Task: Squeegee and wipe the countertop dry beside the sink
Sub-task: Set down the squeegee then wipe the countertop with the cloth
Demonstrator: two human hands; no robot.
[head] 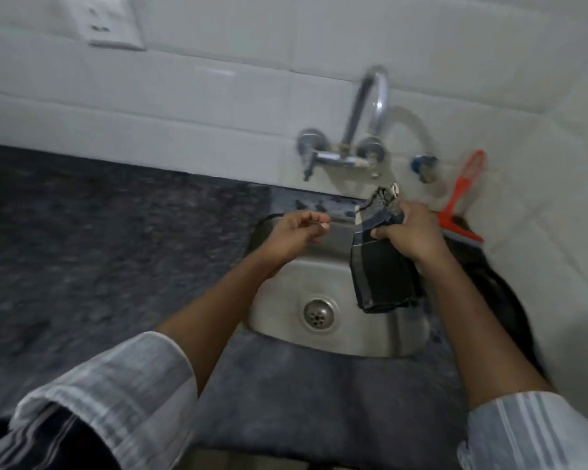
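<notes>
**Cloth over the basin, squeegee parked in the corner**

The right hand [409,232], right of centre in the frame, grasps a dark folded cloth [384,273] by its upper edge, so that it hangs over the steel sink [286,283]. The left hand [294,232] holds nothing, its fingers loosely curled above the basin's left rim. The red squeegee [462,205] leans against the tiled wall at the right of the frame, just behind the right hand and touched by neither hand.

The risks, as I judge them: if the cloth is wet, carrying it across will drip on the dark countertop [82,249] filling the left of the frame, and wiping will then only smear. The right arm could also knock the squeegee over as it swings away.

Counted: one cloth, one squeegee, one sink with one drain [318,313], one curved tap [364,130], one small blue-handled valve [423,164] and one wall socket [106,22] at upper left.
</notes>
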